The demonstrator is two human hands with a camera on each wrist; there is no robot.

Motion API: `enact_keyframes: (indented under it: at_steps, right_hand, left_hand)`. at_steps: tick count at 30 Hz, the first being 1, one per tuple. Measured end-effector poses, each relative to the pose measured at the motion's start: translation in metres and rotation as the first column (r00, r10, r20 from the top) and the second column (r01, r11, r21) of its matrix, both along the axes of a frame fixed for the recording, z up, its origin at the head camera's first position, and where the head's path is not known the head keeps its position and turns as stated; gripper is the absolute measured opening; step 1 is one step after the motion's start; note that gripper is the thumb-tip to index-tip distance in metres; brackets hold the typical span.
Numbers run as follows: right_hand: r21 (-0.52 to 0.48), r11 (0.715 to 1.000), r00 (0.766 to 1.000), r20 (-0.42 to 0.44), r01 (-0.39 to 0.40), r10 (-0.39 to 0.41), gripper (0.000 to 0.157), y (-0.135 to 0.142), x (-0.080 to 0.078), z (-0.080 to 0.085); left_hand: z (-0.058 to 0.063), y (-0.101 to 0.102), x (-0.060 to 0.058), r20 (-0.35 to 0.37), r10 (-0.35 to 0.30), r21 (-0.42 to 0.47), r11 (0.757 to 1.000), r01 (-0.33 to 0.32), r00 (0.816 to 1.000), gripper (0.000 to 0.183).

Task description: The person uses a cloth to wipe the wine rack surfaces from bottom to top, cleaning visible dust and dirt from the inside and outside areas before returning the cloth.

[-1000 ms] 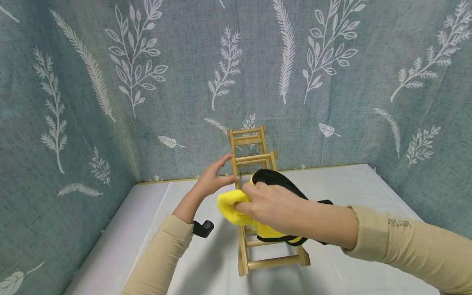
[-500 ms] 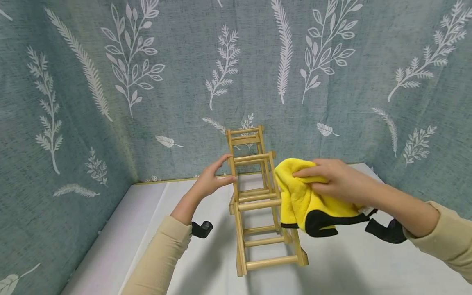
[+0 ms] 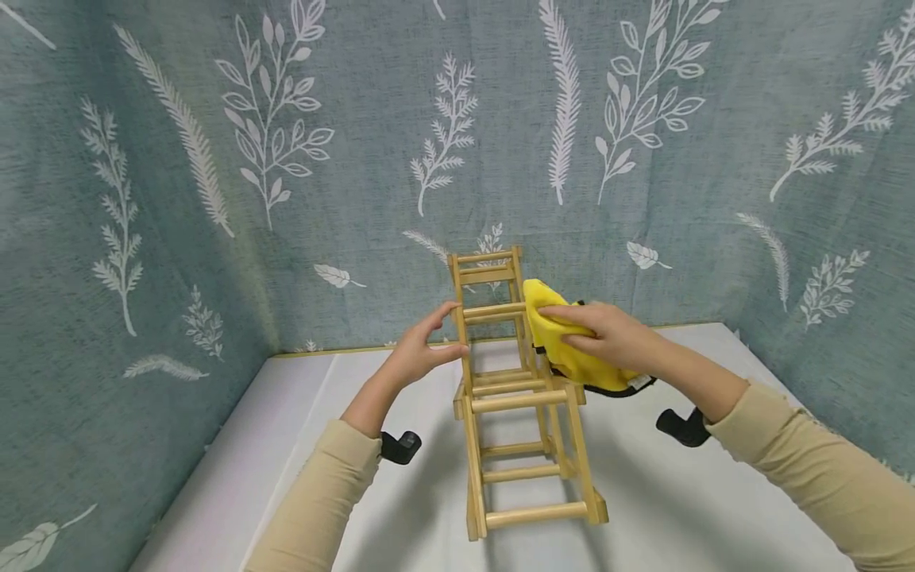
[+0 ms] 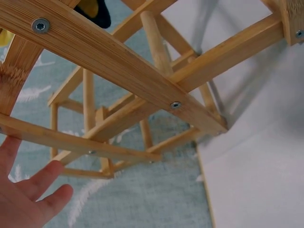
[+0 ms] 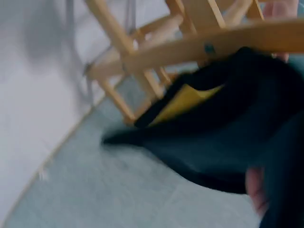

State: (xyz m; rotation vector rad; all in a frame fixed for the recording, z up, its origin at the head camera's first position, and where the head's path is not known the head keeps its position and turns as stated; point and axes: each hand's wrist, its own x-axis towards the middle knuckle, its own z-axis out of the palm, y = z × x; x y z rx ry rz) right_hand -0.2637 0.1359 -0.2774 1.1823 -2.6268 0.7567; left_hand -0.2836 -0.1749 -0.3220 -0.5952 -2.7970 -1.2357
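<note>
A light wooden folding rack [image 3: 534,515] with round rungs stands on the white surface, leaning away towards the back wall. My left hand [image 3: 415,349] is at its left rail, thumb and forefinger spread apart with the tips at the wood. In the left wrist view, the extended fingers of the left hand [image 4: 23,204] reach up to a wooden bar [image 4: 118,70]. My right hand [image 3: 622,338] grips a yellow cloth [image 3: 593,369] with black edging against the upper right rail. The right wrist view shows the cloth's dark side [image 5: 209,152], blurred, hanging below a rail [image 5: 166,54].
Grey-green fabric walls [image 3: 372,199] printed with white leaves enclose the back and sides. The white surface [image 3: 336,508] ends at the back wall. Black wrist-camera mounts stick out near the left wrist [image 3: 400,449] and the right wrist [image 3: 682,427].
My right hand has carried the cloth from in front of the rack out to the right, then up to its upper right rail. The left hand has stayed at the left rail.
</note>
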Motion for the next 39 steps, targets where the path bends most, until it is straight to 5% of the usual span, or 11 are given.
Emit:
enact_keyframes:
  at_steps: [2,4,8,11,18,23,28,33,36,39]
  right_hand:
    - [-0.025,0.999,0.993,0.11,-0.028,0.031,0.056,-0.005,-0.004,-0.007]
    - [-0.074,0.997,0.991,0.131,-0.021,0.031,0.06,-0.009,-0.007,-0.014]
    - [-0.146,0.987,0.996,-0.072,-0.069,0.059,0.049,-0.014,-0.016,-0.025]
    - [-0.158,0.984,0.972,-0.232,-0.076,0.038,0.039,-0.018,-0.022,-0.03]
    - [-0.151,0.988,0.996,-0.091,-0.017,0.003,0.043,-0.029,-0.025,-0.032]
    - [-0.134,0.991,0.989,-0.151,-0.022,0.002,0.052,-0.023,-0.017,-0.037]
    - [-0.132,0.99,0.997,0.055,-0.051,0.059,0.061,-0.008,-0.011,-0.039]
    - [-0.166,0.983,0.928,0.35,-0.076,0.131,0.063,0.001,-0.013,-0.043]
    - [-0.155,0.987,0.907,0.408,-0.049,0.109,0.065,0.002,-0.013,-0.045]
    - [-0.122,0.992,0.939,0.335,-0.032,0.071,0.06,0.001,-0.013,-0.047]
  left_hand:
    - [-0.001,0.001,-0.001,0.004,0.001,0.0,1.0,-0.001,1.0,0.074]
    - [-0.001,0.002,-0.001,0.005,0.004,-0.001,1.0,-0.004,1.0,0.074]
    - [-0.001,0.001,-0.002,0.018,0.007,-0.003,1.0,-0.007,1.0,0.075]
    - [-0.001,0.001,-0.002,0.024,0.006,0.001,1.0,-0.006,1.0,0.075]
    - [-0.003,0.002,-0.004,0.023,0.007,0.015,1.0,-0.007,1.0,0.074]
    - [-0.005,0.001,-0.004,0.015,-0.001,0.016,1.0,0.0,1.0,0.075]
    - [-0.005,0.0,-0.003,0.017,-0.001,0.012,1.0,0.001,1.0,0.077]
    - [-0.004,0.0,-0.002,0.008,-0.007,0.011,1.0,0.007,1.0,0.076]
    - [-0.004,0.0,-0.002,-0.001,-0.008,0.013,1.0,0.008,1.0,0.075]
    - [-0.004,0.001,-0.003,-0.001,0.001,0.01,1.0,-0.001,1.0,0.074]
